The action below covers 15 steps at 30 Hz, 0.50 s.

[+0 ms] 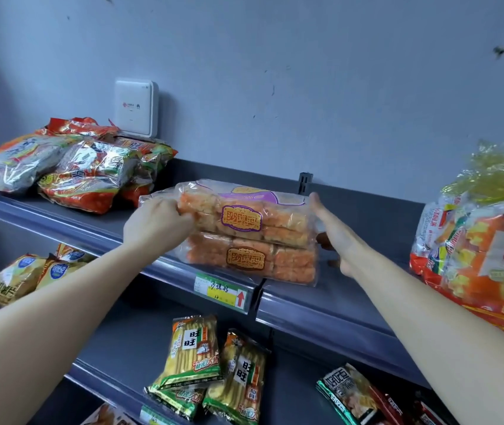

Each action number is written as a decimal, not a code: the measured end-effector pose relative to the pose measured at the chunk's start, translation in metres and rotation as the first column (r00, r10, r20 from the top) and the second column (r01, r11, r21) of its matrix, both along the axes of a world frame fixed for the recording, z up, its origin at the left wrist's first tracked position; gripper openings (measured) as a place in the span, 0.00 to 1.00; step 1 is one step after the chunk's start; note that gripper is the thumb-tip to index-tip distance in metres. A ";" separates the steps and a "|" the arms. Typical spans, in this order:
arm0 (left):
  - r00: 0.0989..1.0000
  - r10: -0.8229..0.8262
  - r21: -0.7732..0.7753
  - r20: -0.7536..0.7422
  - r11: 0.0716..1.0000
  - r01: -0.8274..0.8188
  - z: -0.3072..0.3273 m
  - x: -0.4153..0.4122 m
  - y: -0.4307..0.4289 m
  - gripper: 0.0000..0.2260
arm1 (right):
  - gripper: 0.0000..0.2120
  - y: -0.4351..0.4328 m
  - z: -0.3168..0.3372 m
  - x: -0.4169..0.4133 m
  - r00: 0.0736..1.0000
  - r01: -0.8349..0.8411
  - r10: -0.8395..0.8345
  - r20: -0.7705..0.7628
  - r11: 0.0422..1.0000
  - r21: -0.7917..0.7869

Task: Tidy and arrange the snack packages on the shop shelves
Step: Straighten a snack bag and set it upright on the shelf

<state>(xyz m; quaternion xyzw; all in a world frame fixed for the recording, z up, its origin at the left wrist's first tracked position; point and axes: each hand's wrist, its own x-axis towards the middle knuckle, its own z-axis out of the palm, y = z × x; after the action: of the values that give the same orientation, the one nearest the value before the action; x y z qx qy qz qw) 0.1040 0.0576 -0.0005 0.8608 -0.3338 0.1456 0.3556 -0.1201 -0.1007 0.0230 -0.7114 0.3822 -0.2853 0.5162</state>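
A stack of clear packs of orange-and-yellow puffed cakes [244, 234] sits at the front edge of the top grey shelf [60, 216]. My left hand [155, 225] grips the left end of the upper pack, fingers curled round its corner. My right hand [333, 228] lies against the right end of the stack, thumb up along the side; its fingers are partly hidden behind the wrapper.
Shiny red-and-silver snack bags [69, 167] lie heaped at the shelf's left, and large orange bags [484, 240] at its right. A white box [135, 108] is on the wall. Lower shelves hold green rice-cracker packs [207, 369], yellow crisp bags [29, 274] and dark packets [355, 394]. A price tag [223, 292] hangs below the stack.
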 end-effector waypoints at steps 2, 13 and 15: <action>0.966 -0.066 -0.302 -0.249 0.953 -0.012 0.010 0.009 -0.006 0.16 | 0.16 -0.006 0.006 0.003 1.000 -0.017 0.017 0.005 1.000 0.025; 0.804 -0.456 -0.493 -0.382 0.836 0.240 0.049 0.009 -0.082 0.10 | 0.20 -0.062 0.020 0.012 0.935 0.088 -0.028 0.354 0.984 -0.154; 0.774 -0.495 -0.492 -0.394 0.826 0.277 0.050 0.010 -0.105 0.13 | 0.23 -0.074 0.017 0.010 0.932 0.195 -0.108 0.345 0.954 -0.228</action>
<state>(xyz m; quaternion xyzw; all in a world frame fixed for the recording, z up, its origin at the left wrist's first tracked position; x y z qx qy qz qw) 0.1141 -0.0476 0.0492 0.6851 -0.3639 -0.0971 0.6235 -0.1103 -0.1744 0.0403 -0.6831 0.3047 -0.4863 0.4517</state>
